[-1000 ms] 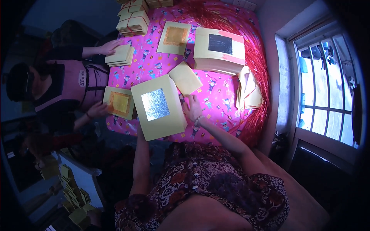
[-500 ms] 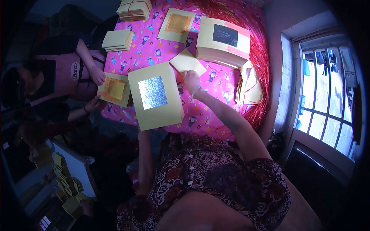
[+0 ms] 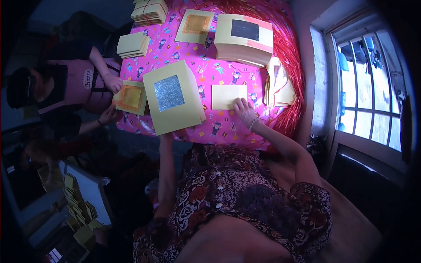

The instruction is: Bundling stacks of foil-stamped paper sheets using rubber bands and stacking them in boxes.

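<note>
Resting right hand [image 3: 246, 114] on yellow paper [image 3: 224, 95] atop pink tablecloth [image 3: 219, 127], fingers slightly apart; cannot tell left hand's [image 3: 165, 138] grip beneath silver-square stack [image 3: 173, 100]; seeing tied bundle [image 3: 149, 12] done, small pile [image 3: 132, 45] apparently left untied

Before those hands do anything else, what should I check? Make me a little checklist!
1. Right hand touching the small yellow paper: ok, fingers are at its lower right corner.
2. Left hand's grip: cannot tell; the forearm ends behind the silver-square stack.
3. Gap between small paper and silver-square stack: ok, pink shows between them.
4. Both lined up the same way: not ok, the stack sits turned.
5. Red strips off the small paper: ok, they lie to its right.
6. Co-worker's hands off the silver-square stack: ok, they're at the gold-square stack.
</note>
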Tool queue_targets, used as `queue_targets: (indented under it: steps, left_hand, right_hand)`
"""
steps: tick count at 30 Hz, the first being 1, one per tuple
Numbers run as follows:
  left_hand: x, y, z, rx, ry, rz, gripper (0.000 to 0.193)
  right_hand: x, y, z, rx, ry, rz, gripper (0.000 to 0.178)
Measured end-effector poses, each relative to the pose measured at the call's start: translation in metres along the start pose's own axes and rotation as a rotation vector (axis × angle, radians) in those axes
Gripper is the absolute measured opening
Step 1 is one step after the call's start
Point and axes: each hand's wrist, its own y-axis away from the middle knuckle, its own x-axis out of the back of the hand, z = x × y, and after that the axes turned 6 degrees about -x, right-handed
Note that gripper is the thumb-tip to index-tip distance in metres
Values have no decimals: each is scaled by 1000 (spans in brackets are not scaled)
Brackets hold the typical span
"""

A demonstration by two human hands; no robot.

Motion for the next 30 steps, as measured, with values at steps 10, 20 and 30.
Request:
queue_targets:
  steps: [10,20,30]
  left_hand:
    - [-1,-31,31,-444,-1127,-441,51]
    - [-22,-31,39,-348,-841,-454,51]
    - [-76,-66,21,-247,-550,-398,52]
  right_hand:
    - [26,-85,-76,-720,-1659,-289,51]
    - [-81,-130,-131,-752,-2039,-161,54]
    - [-21,-128,-75,-839,-2193,-355,57]
